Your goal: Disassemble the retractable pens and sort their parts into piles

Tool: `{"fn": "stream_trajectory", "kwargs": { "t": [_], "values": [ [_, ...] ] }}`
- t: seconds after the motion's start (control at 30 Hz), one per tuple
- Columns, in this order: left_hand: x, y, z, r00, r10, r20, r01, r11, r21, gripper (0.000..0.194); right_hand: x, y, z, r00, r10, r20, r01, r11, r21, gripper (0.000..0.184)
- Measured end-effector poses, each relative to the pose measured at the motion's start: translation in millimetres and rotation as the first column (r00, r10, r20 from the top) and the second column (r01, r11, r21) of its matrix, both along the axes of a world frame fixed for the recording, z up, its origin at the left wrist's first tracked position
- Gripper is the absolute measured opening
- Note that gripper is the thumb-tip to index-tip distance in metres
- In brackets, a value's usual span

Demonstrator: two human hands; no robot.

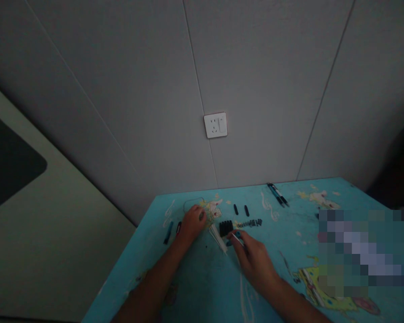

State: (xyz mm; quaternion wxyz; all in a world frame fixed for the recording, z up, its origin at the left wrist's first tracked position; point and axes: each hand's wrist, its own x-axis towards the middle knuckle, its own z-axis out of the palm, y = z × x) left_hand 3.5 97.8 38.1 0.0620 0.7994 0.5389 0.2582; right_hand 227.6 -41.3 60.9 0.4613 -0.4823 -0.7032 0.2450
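My right hand pinches a thin white rod that looks like a pen refill, its fingers pressed together. Just beyond its fingertips sits a block of black pen parts in a tight row. Over to the left, my left hand rests on the table with its fingers curled; a small dark thing shows at them, too dim to name. Between both hands lies a bundle of thin white rods. Right of the black parts runs a line of small dark pieces, perhaps springs.
Two short black pieces lie behind. Pens rest near the wall. A blue-and-black barrel and a red-and-black piece are beside my left forearm. The wall carries a socket; a blurred patch covers the table's right side.
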Motion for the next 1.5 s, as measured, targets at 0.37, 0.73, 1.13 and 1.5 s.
{"fn": "stream_trajectory", "kwargs": {
  "t": [0.37,0.73,1.13,1.5],
  "values": [
    [-7,-58,0.5,0.964,-0.111,0.241,0.143,0.983,-0.119,0.02,0,4,-3.5,0.999,0.036,0.015,-0.035,0.998,-0.045,0.026],
    [-18,-69,1.1,0.968,-0.189,0.166,0.2,0.978,-0.051,0.021,3,13,-15.0,0.993,0.032,0.113,-0.021,0.995,-0.095,0.026],
    [-64,-83,28.0,0.895,-0.446,-0.006,0.421,0.851,-0.315,0.009,6,15,-15.8,0.978,0.06,0.198,-0.035,0.991,-0.131,0.027],
    [-43,-88,28.9,0.875,-0.48,0.063,0.474,0.82,-0.321,0.013,6,16,-18.4,0.93,0.265,0.254,-0.242,0.963,-0.117,0.031]
  ]
}}
